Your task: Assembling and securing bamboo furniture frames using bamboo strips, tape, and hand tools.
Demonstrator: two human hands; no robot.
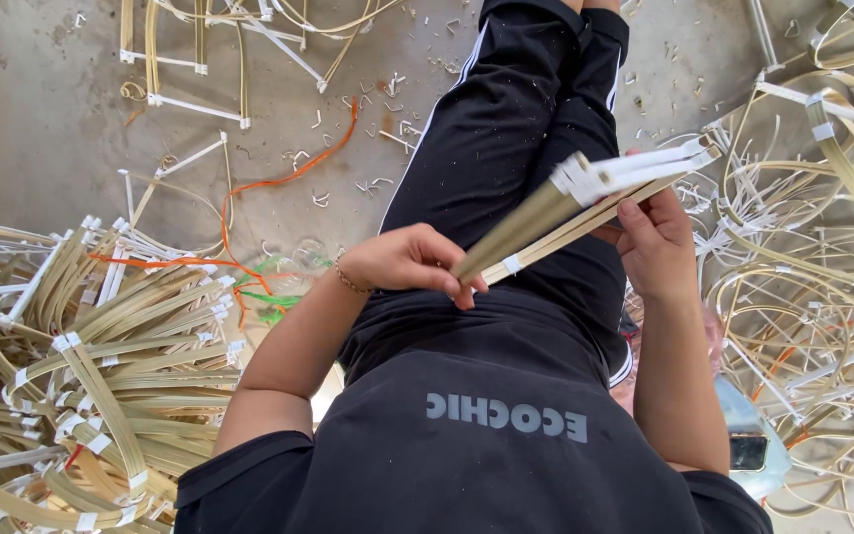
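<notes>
Both hands, left (402, 259) and right (656, 242), are gripping a strip bundle (565, 213) with closed fingers, steadying it over the lap.

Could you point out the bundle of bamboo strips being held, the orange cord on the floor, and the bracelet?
Bundle of bamboo strips (585, 203), head view: middle of the flat strips, between the hands.
Orange cord (284, 178), head view: on its curve across the concrete.
Bracelet (350, 282), head view: on the wrist on the picture's left.
</notes>
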